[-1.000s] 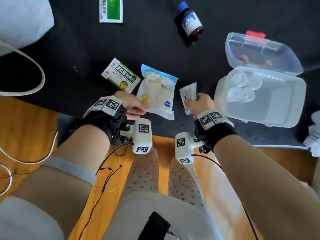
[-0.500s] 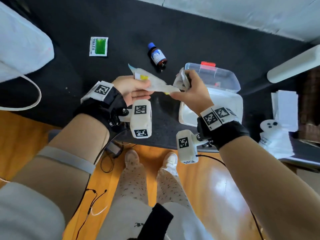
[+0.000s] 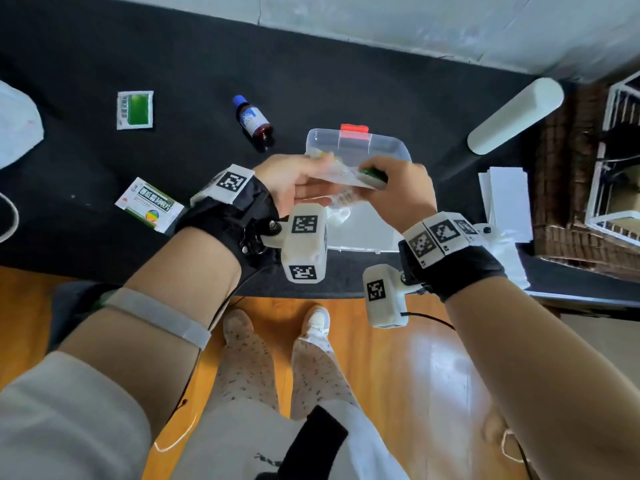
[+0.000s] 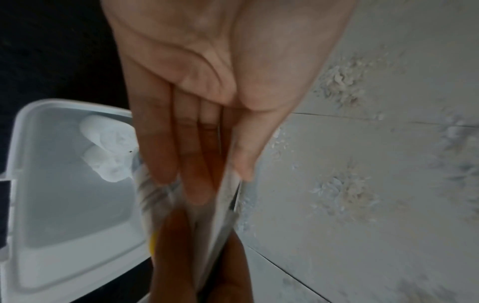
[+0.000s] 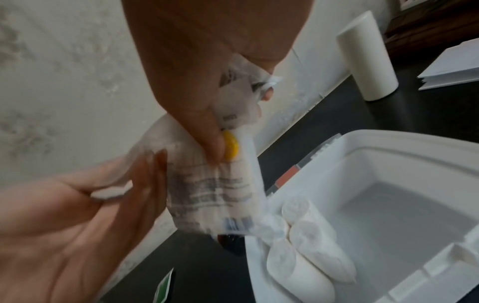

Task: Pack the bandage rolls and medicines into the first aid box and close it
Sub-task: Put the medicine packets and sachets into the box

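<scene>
Both hands hold a white swab packet [image 3: 346, 176] with a yellow dot [image 5: 231, 148] in the air over the open first aid box [image 3: 367, 237]. My left hand [image 3: 311, 174] pinches one end between thumb and straight fingers [image 4: 197, 174]. My right hand [image 3: 377, 178] grips the other end and also keeps a small crumpled white sachet [image 5: 259, 82] in its fingers. White bandage rolls [image 5: 305, 235] lie in the left end of the box. Its clear lid [image 3: 356, 147] with a red latch stands open behind.
On the black table lie a brown bottle [image 3: 254, 121] with a blue cap, a green sachet [image 3: 135, 109] and a green-and-white medicine box [image 3: 149, 204]. A white cylinder [image 3: 516, 116] and white papers [image 3: 505, 202] sit to the right.
Both hands have lifted the packet off the table and carried it right, over the open box. My right hand, which held only the small sachet, now grips the packet too.
</scene>
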The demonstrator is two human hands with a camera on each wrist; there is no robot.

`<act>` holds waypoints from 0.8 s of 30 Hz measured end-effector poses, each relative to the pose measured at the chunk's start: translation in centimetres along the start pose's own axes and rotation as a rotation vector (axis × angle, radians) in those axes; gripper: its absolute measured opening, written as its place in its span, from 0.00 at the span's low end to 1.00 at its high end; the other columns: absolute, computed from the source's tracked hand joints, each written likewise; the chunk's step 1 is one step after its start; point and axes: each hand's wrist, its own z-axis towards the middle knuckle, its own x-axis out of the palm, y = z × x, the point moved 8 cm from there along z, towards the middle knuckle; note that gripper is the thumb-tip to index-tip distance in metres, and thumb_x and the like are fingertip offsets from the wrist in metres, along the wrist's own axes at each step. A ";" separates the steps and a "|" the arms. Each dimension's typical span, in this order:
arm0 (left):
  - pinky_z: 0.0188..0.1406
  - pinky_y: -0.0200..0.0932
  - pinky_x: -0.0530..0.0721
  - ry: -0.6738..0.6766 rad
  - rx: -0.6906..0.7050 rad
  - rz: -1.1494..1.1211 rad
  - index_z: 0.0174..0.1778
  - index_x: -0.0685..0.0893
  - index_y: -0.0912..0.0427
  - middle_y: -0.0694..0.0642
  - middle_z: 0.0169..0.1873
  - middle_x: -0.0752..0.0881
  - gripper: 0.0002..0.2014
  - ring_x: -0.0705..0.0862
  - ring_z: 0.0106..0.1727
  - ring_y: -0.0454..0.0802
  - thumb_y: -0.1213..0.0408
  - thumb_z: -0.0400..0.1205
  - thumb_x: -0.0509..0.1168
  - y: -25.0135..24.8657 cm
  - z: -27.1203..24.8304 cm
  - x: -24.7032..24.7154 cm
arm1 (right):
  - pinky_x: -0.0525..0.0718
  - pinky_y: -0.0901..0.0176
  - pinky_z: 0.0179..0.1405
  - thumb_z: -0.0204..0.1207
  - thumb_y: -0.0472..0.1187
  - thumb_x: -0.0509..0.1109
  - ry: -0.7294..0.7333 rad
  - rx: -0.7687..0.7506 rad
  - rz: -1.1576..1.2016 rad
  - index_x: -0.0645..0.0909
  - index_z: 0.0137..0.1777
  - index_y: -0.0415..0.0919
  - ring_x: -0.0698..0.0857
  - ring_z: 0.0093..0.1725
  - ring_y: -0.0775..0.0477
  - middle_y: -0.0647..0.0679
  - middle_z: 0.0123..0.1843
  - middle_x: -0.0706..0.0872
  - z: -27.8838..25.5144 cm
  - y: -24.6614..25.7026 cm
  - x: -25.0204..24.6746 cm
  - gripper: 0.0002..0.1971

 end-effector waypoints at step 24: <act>0.17 0.29 0.61 0.067 -0.054 0.130 0.72 0.70 0.41 0.47 0.46 0.78 0.30 0.70 0.26 0.39 0.68 0.77 0.69 3.0 2.1 1.2 | 0.77 0.56 0.35 0.65 0.75 0.58 0.228 0.436 0.819 0.84 0.40 0.39 0.79 0.30 0.47 0.44 0.33 0.82 0.4 -4.8 2.1 0.36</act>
